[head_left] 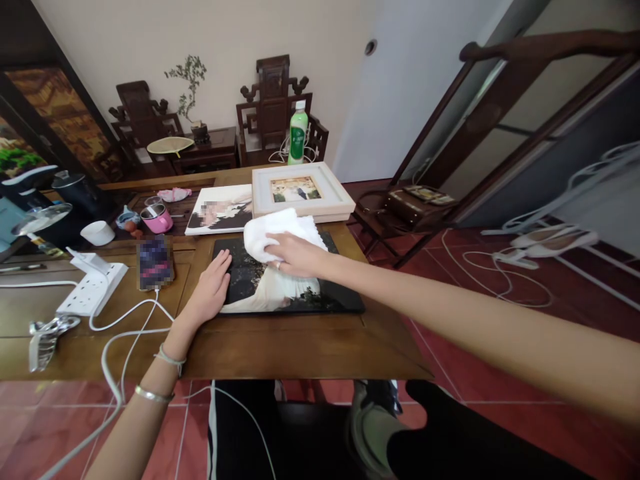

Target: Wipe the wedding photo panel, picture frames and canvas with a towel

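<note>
A dark photo panel (250, 283) with a pale dress in its picture lies flat on the wooden table (300, 347). My left hand (214, 283) rests at the panel's left edge, fingers stretched out and holding nothing. Over the panel's upper middle, my right hand (295, 255) grips a folded white cloth (270, 230), which covers part of the picture. Behind the panel lie a white-edged photo print (240, 200) and, partly over its right side, a pale picture frame (260, 190) with a small photo inside.
To the left are a white power strip (107, 287) with cables, a phone (155, 263), a silver hair claw (47, 340), a pink cup (157, 217) and a white cup (97, 233). A green bottle (298, 137) stands behind the frame. A wooden chair (400, 207) is at right.
</note>
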Motion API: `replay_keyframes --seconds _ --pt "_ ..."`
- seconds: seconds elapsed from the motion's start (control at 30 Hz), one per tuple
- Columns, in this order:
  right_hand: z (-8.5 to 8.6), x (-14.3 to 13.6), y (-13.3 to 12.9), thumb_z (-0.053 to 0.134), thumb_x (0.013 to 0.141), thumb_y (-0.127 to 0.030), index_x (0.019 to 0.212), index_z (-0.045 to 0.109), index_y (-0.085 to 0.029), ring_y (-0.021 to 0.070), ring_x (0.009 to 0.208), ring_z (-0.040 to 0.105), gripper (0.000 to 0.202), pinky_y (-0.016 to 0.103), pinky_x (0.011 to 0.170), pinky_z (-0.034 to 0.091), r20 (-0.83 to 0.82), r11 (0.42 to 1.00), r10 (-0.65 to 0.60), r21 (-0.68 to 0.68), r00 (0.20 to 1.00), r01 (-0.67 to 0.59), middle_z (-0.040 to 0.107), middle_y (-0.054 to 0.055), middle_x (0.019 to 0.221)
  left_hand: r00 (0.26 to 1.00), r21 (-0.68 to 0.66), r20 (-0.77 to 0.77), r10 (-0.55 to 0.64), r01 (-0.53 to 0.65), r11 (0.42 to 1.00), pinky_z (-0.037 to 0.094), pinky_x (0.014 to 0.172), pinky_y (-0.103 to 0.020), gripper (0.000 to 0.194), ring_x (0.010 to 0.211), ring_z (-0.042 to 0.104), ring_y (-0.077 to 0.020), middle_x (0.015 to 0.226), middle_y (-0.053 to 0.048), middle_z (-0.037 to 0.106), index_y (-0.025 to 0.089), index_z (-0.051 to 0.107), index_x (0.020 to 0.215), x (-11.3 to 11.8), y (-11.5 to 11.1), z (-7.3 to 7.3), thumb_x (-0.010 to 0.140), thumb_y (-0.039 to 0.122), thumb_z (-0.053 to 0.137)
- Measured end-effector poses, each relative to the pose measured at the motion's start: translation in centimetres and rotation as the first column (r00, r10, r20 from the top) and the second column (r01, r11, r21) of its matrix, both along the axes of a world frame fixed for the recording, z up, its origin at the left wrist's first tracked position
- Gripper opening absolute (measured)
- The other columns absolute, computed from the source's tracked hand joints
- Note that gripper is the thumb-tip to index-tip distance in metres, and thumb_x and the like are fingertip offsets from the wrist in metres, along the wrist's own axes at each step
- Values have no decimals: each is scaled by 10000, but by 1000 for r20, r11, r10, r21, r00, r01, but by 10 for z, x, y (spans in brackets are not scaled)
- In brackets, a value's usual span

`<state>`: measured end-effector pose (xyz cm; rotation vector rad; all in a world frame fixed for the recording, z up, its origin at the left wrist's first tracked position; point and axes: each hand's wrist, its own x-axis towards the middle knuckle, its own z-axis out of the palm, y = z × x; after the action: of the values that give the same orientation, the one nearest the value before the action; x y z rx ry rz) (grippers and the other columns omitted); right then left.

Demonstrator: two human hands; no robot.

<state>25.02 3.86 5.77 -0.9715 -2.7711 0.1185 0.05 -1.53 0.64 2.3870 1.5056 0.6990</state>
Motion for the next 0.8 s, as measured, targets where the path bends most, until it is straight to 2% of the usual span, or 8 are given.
replay_keyframes --seconds 0.13,0.33,0.5,0.57,0.63,0.73,0.8 --pt "-3 -4 12 486 891 -164 1071 640 -111 282 1016 561 243 409 886 415 -11 1000 -24 15 1000 24 592 190 1130 1000 5 3 -1 1 1000 236 1167 -485 491 1429 270 -238 1516 -149 351 117 405 1408 0 0 0 962 286 291" --pt "-2 -2 17 442 949 -255 1058 634 -111 273 993 563 264 369 853 413 -26 1000 -27 -4 999 27 616 173 1070 1000 11 15 -12 12 1000 243 1166 -480 486 1426 277 -236 1512 -135 364 142 405 1413 -1 1 -1 962 287 294" --pt "1 -4 9 442 931 -203 1096 634 -102 276 1039 560 273 388 892 412 -24 999 -51 -12 998 51 605 184 1124 1000 10 18 -13 13 1000 244 1163 -486 487 1428 274 -235 1516 -141 354 136 397 1417 -1 -1 0 968 292 291" --pt "1 -8 -7 451 913 -189 1129 628 -98 303 1126 526 294 439 936 398 -23 996 -86 -22 996 85 576 205 1197 1000 10 15 -12 12 1000 240 1165 -485 489 1428 274 -235 1515 -147 353 126 399 1415 -1 -1 0 968 293 289" --pt "0 -11 -30 478 883 -166 1162 624 -111 338 1269 420 320 510 1002 350 -8 993 -106 -55 994 106 508 212 1328 1000 9 16 -11 11 1000 234 1168 -486 488 1427 276 -234 1517 -139 353 137 397 1417 -1 0 0 967 293 290" --pt "1 -12 -78 517 826 -120 1162 643 -153 352 1401 231 361 579 1092 218 16 983 -101 -153 995 103 383 167 1477 1000 -7 9 -3 3 1000 230 1170 -485 491 1429 271 -238 1516 -138 355 132 401 1415 0 0 0 962 285 288" --pt "3 -11 -110 556 799 -139 1102 682 -173 358 1412 205 330 592 1107 181 31 969 -55 -238 998 61 373 157 1490 1000 -20 0 5 -5 1000 223 1174 -475 496 1431 263 -240 1515 -150 353 107 407 1408 1 0 1 958 276 285"
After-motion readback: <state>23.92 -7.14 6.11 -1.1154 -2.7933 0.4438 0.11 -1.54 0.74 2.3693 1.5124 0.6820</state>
